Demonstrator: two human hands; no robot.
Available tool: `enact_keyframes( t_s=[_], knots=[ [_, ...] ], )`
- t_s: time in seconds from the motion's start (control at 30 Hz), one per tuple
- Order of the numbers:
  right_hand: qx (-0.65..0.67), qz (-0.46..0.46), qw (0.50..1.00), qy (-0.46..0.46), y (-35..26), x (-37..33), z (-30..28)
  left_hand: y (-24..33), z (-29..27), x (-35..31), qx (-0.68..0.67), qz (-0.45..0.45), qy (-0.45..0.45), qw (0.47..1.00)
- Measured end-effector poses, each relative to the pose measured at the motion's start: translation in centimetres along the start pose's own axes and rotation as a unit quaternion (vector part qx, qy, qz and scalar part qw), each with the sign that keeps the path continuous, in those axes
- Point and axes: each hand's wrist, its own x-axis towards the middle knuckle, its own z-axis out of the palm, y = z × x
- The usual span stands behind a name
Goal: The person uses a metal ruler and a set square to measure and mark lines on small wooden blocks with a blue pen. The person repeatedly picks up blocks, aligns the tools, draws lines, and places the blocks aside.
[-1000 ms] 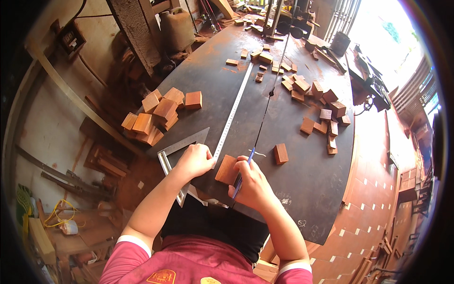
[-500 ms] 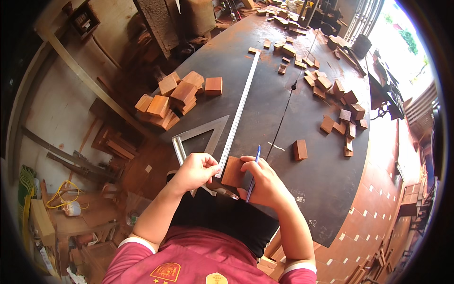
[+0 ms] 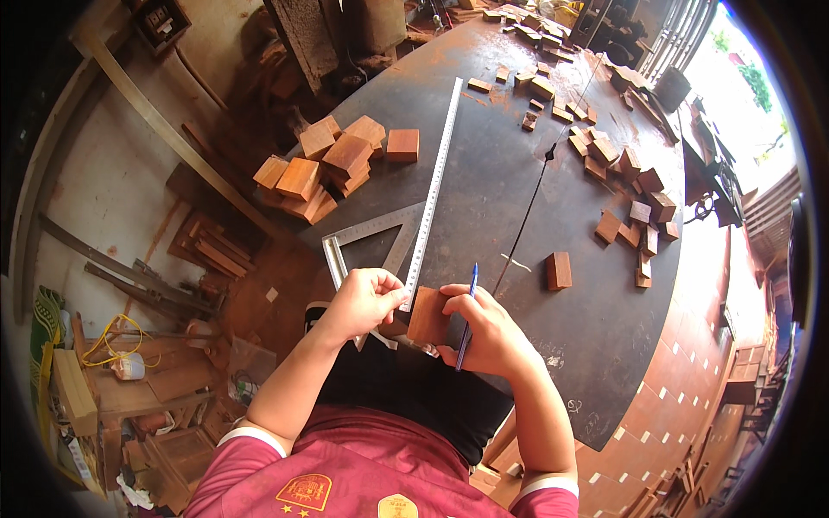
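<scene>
Hands marking a block (image 3: 428, 316) at the table's (image 3: 484, 207) near edge.
Right hand (image 3: 488, 332) grips block and blue pen (image 3: 467, 315), pen pointing away; left hand (image 3: 367, 300) presses the ruler (image 3: 434, 186), lying lengthwise. Cluttered workshop.

No packages, labels, signs or screens are clearly visible (edges blur).

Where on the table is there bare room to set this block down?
Bare tabletop lies between the long ruler and the right-hand scatter of blocks, crossed only by a thin dark line. More lies right of the right hand, beyond the lone block. Crowded: the block pile left of the ruler, the far end, and the corner by the square under the left hand.
</scene>
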Motion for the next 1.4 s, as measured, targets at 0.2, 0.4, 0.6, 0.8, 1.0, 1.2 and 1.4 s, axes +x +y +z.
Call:
enact_keyframes(
  t_s=[0.2,0.4,0.6,0.8,1.0,1.2,1.4],
  knots=[
    [0.006,0.007,1.000,-0.005,-0.1,0.2,0.0,0.0,0.2,-0.2,0.004,-0.017,-0.006,1.000],
    [-0.002,0.002,1.000,-0.008,-0.2,0.3,-0.2,-0.5,0.3,0.0,-0.008,-0.016,-0.003,1.000],
    [-0.001,0.010,1.000,-0.017,-0.1,0.4,-0.2,-1.0,0.2,0.1,-0.025,-0.012,-0.009,1.000],
    [-0.005,0.013,1.000,-0.020,-0.1,0.4,-0.2,-1.3,0.2,0.3,-0.034,-0.007,-0.012,0.999],
    [-0.002,0.011,1.000,-0.020,-0.2,0.6,-0.3,-1.2,0.1,0.3,-0.042,-0.008,-0.014,0.999],
    [-0.016,0.004,1.000,-0.014,-0.1,0.5,-0.3,-0.9,0.3,0.2,-0.042,-0.014,-0.009,0.999],
    [-0.010,-0.050,0.996,0.068,0.3,0.6,-0.8,-1.2,0.3,0.2,-0.050,-0.011,-0.008,0.999]
  ],
)
